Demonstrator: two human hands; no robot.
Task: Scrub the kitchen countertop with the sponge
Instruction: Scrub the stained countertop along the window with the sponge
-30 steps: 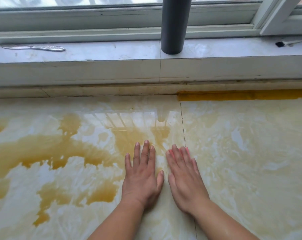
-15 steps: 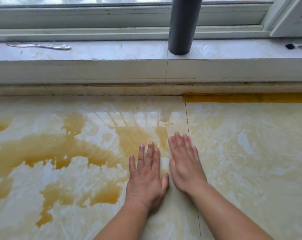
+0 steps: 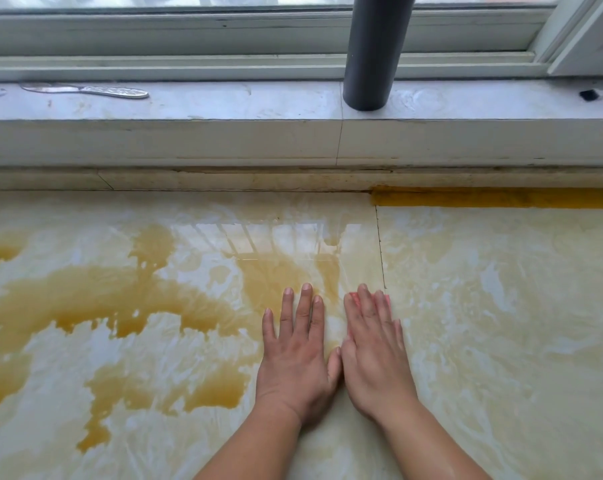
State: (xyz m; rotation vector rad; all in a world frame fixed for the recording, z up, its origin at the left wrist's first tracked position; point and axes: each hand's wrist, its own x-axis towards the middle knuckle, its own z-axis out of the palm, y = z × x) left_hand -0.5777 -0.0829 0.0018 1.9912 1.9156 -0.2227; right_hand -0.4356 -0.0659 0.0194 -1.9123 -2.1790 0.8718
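Seemingly to spread pressure, both hands lie flat at six o'clock on the wet surface [image 3: 483, 306]: the right hand [image 3: 374, 355] presses straight fingers [image 3: 362, 299] onto a pink sponge [image 3: 355, 298], while the left hand [image 3: 298, 355], fingers released, braces beside brown stains [image 3: 102, 299] toward nine o'clock.

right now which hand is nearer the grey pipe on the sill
Right. The right hand lies flat almost straight below the grey pipe; the left hand lies beside it, further to the left of the pipe.
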